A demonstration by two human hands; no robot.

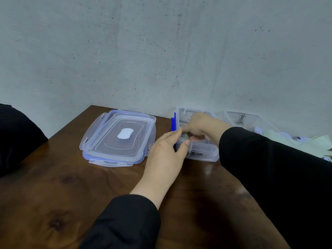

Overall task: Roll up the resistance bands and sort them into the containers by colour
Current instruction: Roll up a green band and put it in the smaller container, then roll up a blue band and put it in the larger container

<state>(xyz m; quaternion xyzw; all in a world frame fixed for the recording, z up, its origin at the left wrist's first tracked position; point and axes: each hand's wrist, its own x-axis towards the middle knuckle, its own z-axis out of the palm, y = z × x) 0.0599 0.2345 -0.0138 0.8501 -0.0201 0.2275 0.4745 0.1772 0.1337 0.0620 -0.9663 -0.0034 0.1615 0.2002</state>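
A clear plastic container (pixel 204 153) with black handwriting on its front wall stands at the middle right of the wooden table. Both hands meet over its near left corner. My left hand (pixel 167 150) pinches a small rolled greenish band (pixel 185 137) between thumb and fingers at the rim. My right hand (pixel 201 125) reaches over the container with fingers curled down onto the same roll. A second clear container (pixel 240 119) with handwriting stands behind it to the right. Loose pale green and white bands (pixel 309 144) lie in a heap at the far right.
Two clear lids with blue seals (pixel 118 137) lie stacked at the table's middle left. A blue lid edge (pixel 173 123) stands upright against the container's left side. A grey wall (pixel 161 51) backs the table. A dark object (pixel 16 133) sits at the left edge.
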